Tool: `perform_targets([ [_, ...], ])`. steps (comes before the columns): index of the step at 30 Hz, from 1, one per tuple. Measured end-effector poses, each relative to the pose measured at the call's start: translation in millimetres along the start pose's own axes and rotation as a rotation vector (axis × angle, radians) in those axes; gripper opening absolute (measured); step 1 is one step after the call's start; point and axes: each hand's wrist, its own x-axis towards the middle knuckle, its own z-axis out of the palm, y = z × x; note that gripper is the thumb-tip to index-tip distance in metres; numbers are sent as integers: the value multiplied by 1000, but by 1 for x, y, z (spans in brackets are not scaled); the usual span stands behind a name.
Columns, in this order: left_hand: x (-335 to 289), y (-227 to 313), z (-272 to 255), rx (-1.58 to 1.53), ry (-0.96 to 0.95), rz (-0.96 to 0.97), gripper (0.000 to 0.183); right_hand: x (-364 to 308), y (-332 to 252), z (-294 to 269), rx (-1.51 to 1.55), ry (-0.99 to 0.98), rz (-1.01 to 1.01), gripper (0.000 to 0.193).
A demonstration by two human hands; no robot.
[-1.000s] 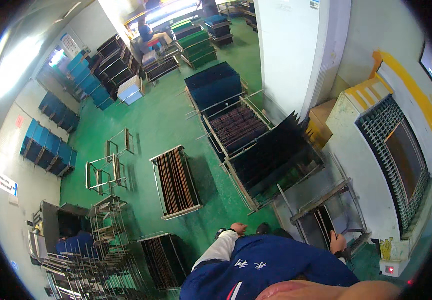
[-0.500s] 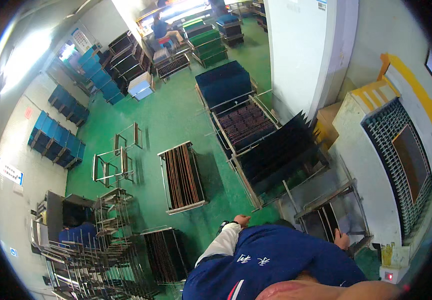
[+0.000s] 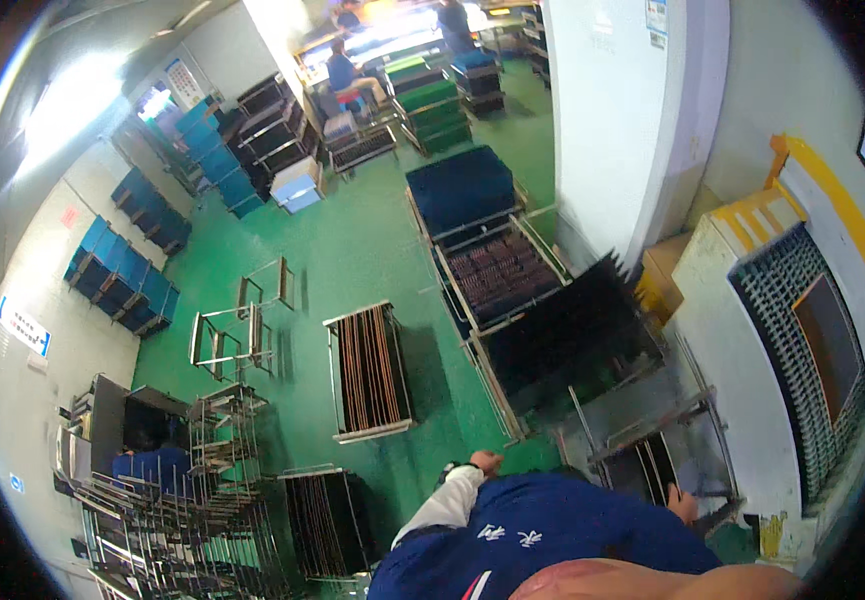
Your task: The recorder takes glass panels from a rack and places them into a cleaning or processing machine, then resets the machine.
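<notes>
My right hand (image 3: 683, 503) is at the near edge of a thin dark panel (image 3: 660, 462), its fingers closed on that edge. The panel stands beside other thin sheets in a metal rack (image 3: 642, 436) at the lower right. My left hand (image 3: 486, 462), below a white sleeve, hangs over the green floor just ahead of my blue jacket. Its fingers look loosely curled, with nothing visible in them. A large rack of dark panels (image 3: 567, 345) stands ahead of both hands.
A machine with a grid-like conveyor (image 3: 790, 300) stands on the right. Racks of upright panels (image 3: 372, 370) stand mid-floor, near a bare metal frame (image 3: 227, 340). Stacked metal frames (image 3: 177, 525) fill the lower left, with a person (image 3: 152, 468) behind. Other people sit far off.
The view has tilted slightly, so the room sits lower in the picture. My left hand has moved slightly lower in view; my right hand stays at the panel.
</notes>
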Motion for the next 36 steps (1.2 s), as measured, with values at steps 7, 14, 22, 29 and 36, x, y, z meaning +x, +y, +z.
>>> perform_targets([
  [7, -14, 15, -2, -187, -84, -174, 37, -8, -13, -22, -13, -63, 68, 46],
  [14, -31, 37, -17, -223, -106, -139, 42, -8, 5, 9, -33, 149, 12, 44],
  [22, 6, -4, -10, -283, -125, -149, 40, -6, -9, -26, 226, -114, -148, 46],
  [29, 16, -37, -10, -268, -142, -29, 38, -24, -10, 10, 97, 231, -100, 43],
  [36, 29, -44, -12, -26, -196, 228, 41, -20, -3, 4, 141, 159, -121, 41],
])
